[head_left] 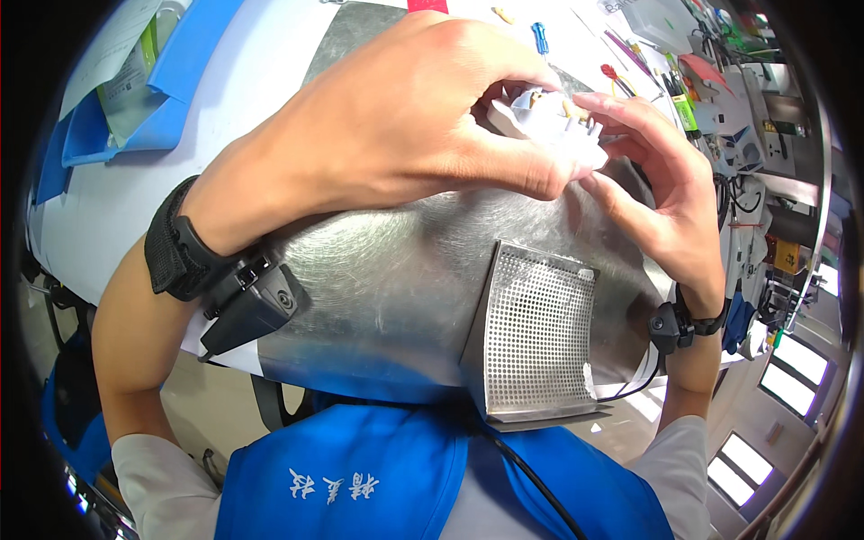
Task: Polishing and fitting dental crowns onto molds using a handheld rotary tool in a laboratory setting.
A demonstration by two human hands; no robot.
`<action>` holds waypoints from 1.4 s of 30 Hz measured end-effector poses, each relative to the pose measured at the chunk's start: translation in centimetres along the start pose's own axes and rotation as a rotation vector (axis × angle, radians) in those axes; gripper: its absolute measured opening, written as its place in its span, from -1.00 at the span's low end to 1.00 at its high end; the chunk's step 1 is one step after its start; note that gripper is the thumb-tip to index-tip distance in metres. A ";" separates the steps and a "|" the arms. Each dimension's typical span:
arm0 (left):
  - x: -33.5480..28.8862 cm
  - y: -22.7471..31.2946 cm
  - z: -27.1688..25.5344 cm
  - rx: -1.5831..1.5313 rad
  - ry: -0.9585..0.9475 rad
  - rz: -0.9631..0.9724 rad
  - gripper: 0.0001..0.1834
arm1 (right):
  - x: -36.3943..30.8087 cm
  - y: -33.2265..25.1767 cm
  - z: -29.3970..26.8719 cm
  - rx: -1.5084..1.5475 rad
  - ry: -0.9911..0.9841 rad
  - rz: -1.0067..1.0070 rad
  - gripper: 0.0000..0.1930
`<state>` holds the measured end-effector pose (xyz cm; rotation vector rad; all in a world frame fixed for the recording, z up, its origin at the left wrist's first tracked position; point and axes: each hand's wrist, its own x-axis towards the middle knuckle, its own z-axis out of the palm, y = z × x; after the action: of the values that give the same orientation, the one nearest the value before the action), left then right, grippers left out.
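A white plaster dental model [551, 121] with tan, tooth-like parts along its upper side is held up over the metal worktop. My left hand [423, 117] grips its left and near side, the thumb lying along the front. At its right side, the fingers and thumb of my right hand [661, 166] are curled and close on the edge. Part of the model is hidden behind my left hand. Below both hands, a perforated metal grille [540, 333] slopes toward me at the worktop's near edge.
A shiny, scratched metal sheet [369, 297] covers the near worktop. Blue bins [153, 126] with papers and a packet stand at the far left. A blue-handled tool [540, 38] lies beyond my hands. Tools and cables crowd the right side. Each wrist carries a black camera [256, 301].
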<state>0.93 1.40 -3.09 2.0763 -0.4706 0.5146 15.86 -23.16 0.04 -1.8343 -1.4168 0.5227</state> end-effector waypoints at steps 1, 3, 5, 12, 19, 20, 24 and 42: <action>-0.1 0.0 0.2 -0.013 -0.010 -0.046 -0.44 | 0.1 0.2 0.2 -0.008 0.026 0.001 -0.43; -0.2 0.5 0.4 -0.042 -0.034 -0.200 -0.42 | 0.3 0.4 0.4 -0.019 0.074 -0.042 -0.46; 0.1 1.0 0.4 -0.029 -0.039 -0.280 -0.42 | 0.5 0.6 0.3 -0.061 0.088 -0.091 -0.49; 0.4 2.6 -1.0 -0.134 -0.106 -0.439 -0.48 | 0.4 0.5 0.7 -0.091 0.086 -0.122 -0.51; 0.0 1.6 -0.4 -0.100 -0.058 -0.370 -0.39 | 0.1 -0.3 0.7 -0.099 0.086 -0.036 -0.55; -0.1 1.5 -0.4 -0.217 -0.067 -0.348 -0.36 | -0.2 -0.8 0.0 -0.212 0.049 -0.057 -0.54; -0.2 1.4 0.0 -0.315 -0.126 -0.344 -0.38 | -0.3 -3.1 -2.2 -0.043 -0.222 -0.045 -0.60; -1.0 1.6 2.7 0.002 0.191 -0.352 -0.65 | 11.5 -0.6 -0.2 -0.388 0.045 0.094 -0.71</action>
<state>-0.23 -1.56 -3.86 2.0291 0.0093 0.4950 19.16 -12.26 2.06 -2.2113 -1.4835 0.2608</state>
